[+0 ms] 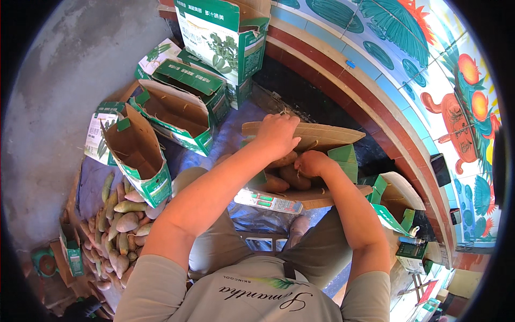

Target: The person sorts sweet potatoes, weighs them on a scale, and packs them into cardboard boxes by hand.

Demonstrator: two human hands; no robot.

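A green and white cardboard box [347, 159] stands between my knees, its top flaps up. Several sweet potatoes [294, 177] lie inside it. My left hand [278, 132] is closed at the far flap [322, 134], fingers bent over its top edge; a thin pale strand shows by the fingertips. Down inside the opening, above the sweet potatoes, my right hand [315, 163] has its thumb and fingers pinched together. What it pinches is too small to make out.
A pile of loose sweet potatoes [120, 231] lies on the left. Open boxes [137, 147] of the same kind stand beyond it, and a taller box [214, 43] stands behind. Another open box [394, 198] is at my right, near the tiled, painted wall [407, 80].
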